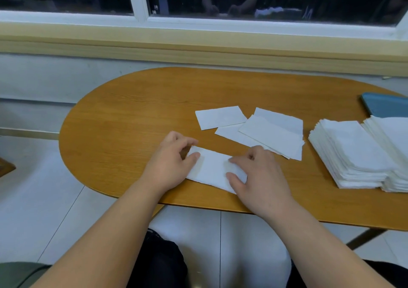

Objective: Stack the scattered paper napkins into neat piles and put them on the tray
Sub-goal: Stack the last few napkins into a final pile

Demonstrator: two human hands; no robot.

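Napkins (273,133) lie loose in the middle of the brown table (132,115), some on top of each other. In front of them, one more napkin (214,168) lies flat near the table's front edge. The left hand (174,161) pinches its left end with thumb and curled fingers. The right hand (258,175) pinches its right end the same way. Two tall piles (351,153) of napkins sit side by side, off to the right. The blue tray (384,105) is behind the piles, and only a corner of it shows.
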